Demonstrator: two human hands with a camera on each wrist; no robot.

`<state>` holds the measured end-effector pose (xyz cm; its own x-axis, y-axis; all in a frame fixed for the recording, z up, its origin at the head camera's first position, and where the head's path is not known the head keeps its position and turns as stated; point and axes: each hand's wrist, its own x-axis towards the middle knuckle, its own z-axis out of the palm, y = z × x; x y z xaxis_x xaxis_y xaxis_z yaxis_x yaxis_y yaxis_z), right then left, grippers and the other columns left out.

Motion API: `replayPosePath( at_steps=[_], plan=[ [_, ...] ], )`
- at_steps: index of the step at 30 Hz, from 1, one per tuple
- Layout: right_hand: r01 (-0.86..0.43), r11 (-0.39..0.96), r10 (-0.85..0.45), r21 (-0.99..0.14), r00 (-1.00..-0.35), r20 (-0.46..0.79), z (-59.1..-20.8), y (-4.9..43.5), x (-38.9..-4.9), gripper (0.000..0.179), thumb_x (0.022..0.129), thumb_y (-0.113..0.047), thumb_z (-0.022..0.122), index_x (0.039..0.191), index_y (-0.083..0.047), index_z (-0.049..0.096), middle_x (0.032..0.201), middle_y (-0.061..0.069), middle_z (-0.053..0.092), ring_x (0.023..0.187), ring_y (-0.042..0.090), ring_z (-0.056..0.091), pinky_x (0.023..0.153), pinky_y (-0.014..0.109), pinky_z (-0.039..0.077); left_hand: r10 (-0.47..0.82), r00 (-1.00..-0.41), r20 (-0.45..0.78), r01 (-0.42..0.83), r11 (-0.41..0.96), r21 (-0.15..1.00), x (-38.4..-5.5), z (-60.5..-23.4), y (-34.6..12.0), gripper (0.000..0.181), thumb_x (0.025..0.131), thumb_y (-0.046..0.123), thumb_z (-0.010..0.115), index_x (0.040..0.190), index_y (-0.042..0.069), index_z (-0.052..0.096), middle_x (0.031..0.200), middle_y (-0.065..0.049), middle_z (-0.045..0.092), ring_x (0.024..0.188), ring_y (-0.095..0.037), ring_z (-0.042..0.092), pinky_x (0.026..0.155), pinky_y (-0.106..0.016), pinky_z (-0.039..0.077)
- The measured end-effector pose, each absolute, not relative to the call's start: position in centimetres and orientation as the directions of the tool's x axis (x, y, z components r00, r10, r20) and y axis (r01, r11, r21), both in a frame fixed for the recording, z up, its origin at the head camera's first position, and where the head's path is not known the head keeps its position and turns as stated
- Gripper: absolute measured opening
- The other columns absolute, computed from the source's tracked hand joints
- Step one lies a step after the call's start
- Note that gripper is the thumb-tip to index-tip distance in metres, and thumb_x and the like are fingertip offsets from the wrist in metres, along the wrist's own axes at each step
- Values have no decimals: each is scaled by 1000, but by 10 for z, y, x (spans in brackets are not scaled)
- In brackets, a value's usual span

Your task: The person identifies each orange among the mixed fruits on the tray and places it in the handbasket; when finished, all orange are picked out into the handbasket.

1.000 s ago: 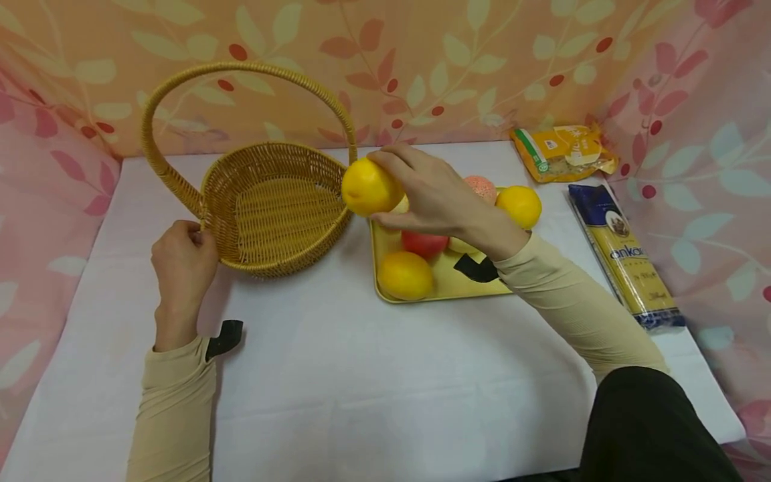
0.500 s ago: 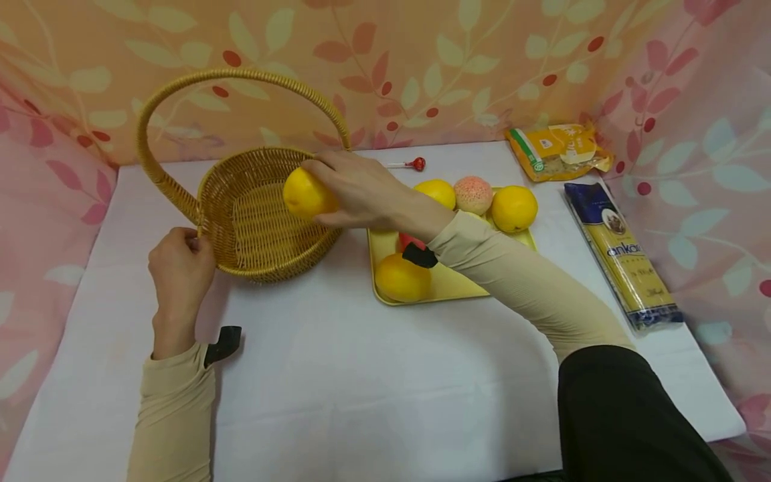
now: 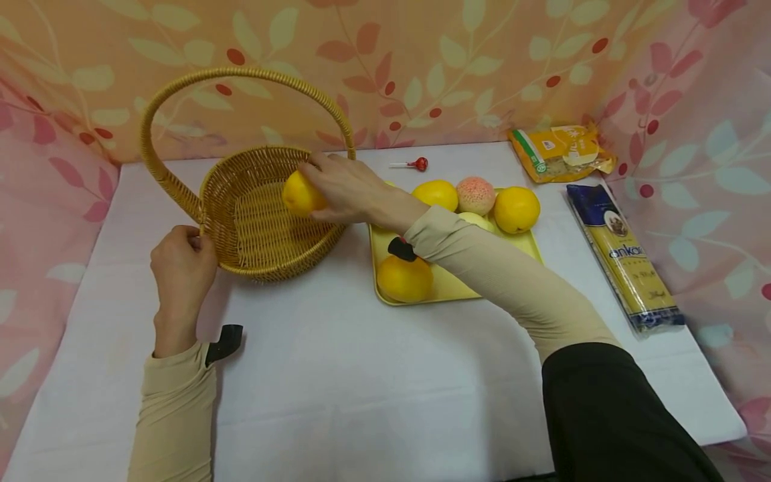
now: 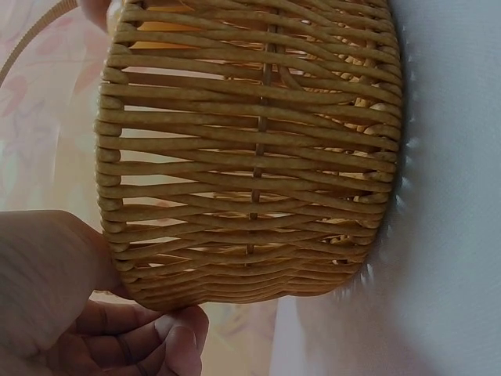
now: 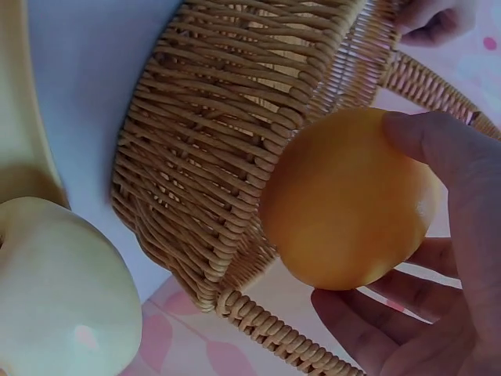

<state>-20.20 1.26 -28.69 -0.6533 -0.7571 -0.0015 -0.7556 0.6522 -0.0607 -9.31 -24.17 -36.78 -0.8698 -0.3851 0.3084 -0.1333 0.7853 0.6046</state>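
With the right hand (image 3: 343, 189), grips a yellow fruit (image 3: 298, 195) over a wicker basket (image 3: 271, 269); with the left hand (image 3: 183, 261), apparently pinches the rim (image 4: 109, 172) beside the handle (image 3: 247, 73).

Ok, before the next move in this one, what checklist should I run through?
Assuming the next move is probably letting go of the held fruit:

1. Fruit secured: ok, the right hand grips it.
2. Basket steadied: ok, the left hand holds its edge.
3. Handle raised: ok, it arches above the basket.
4. Fruit touching the basket: cannot tell, they overlap in the head and right wrist views.
5. Fruit released: not ok, it is in the right hand's grip.
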Motion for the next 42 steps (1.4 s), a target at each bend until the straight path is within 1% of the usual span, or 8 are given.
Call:
replayPosePath(
  at_steps=[5,12,18,27,29,35,39,42],
  plan=[
    [-752,658,-753,-50,-658,-21,-290,6,-207,68,86,-46,64,140,-9,44,133,10,50,108,27,58,91,39,52,-387,-869,308,-137,786,603,-93,-368,-242,32,90,6,45,104,-16,64,87,-30,65,78,-43,60,64,-38,38],
    [-764,643,-766,-51,-638,-82,-295,-1,-212,62,87,-41,64,136,-8,47,131,12,52,105,28,60,91,40,51,-382,-872,308,-132,788,601,-93,-368,-242,33,90,6,45,104,-16,64,88,-30,65,79,-44,60,65,-39,39],
    [-765,644,-760,-17,-636,-137,-301,-6,-214,57,87,-41,64,131,-7,50,125,12,56,105,28,60,90,41,51,-369,-872,321,-115,793,598,-94,-369,-242,33,90,6,44,103,-16,64,89,-31,65,79,-45,60,67,-43,41],
    [-750,661,-720,9,-638,-274,-303,-10,-217,59,88,-38,65,135,-6,49,131,14,56,112,29,59,95,42,49,-370,-875,314,-120,792,598,-93,-368,-243,33,90,7,45,104,-16,64,89,-31,65,79,-44,60,65,-42,40],
    [-751,661,-718,10,-636,-284,-303,-10,-218,58,88,-38,66,134,-5,50,130,14,57,113,29,59,96,42,49,-371,-874,314,-121,792,598,-93,-368,-243,33,90,7,45,104,-16,64,89,-31,65,80,-44,60,66,-42,40],
    [-742,671,-713,5,-647,-271,-304,-10,-219,49,87,-32,67,126,-6,54,123,13,61,108,29,61,90,43,51,-373,-872,318,-121,792,599,-93,-368,-242,32,90,7,45,103,-16,64,89,-31,65,81,-45,60,70,-46,42],
    [-734,679,-707,9,-656,-265,-306,-11,-217,48,89,-31,65,128,-6,54,122,14,61,107,29,62,89,42,52,-374,-872,316,-121,790,601,-92,-368,-242,32,91,7,45,103,-16,63,90,-32,65,82,-46,60,73,-49,43],
    [-733,680,-704,16,-660,-262,-307,-12,-216,49,90,-30,62,133,-6,52,125,14,61,109,29,62,91,42,51,-373,-873,314,-123,792,598,-92,-368,-242,32,91,7,45,104,-16,63,90,-32,64,82,-46,60,73,-49,43]
  ],
)
